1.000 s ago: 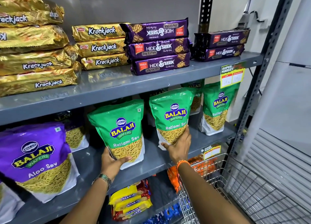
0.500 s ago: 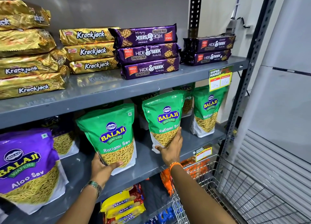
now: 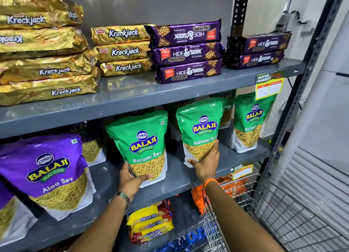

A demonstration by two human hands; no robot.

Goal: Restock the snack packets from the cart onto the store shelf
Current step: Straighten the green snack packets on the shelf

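Note:
Two green Balaji Ratlami Sev packets stand upright on the grey middle shelf (image 3: pixel 177 178). My left hand (image 3: pixel 132 180) grips the bottom of the left green packet (image 3: pixel 141 138). My right hand (image 3: pixel 205 164) holds the lower right side of the right green packet (image 3: pixel 200 127). A third green packet (image 3: pixel 249 119) stands further right, with more green packets behind. The wire cart (image 3: pixel 283 217) sits at the bottom right, below my right forearm.
Purple Aloo Sev packets (image 3: pixel 49 168) stand at the left of the same shelf. The upper shelf carries gold Krackjack stacks (image 3: pixel 122 51) and purple Hide & Seek packs (image 3: pixel 187 53). Marie biscuit packs (image 3: pixel 151 223) lie on the lower shelf. A slotted upright (image 3: pixel 302 81) bounds the right side.
Both hands stay on the two green packets, which hold their places on the shelf. The view has shifted slightly back to the left.

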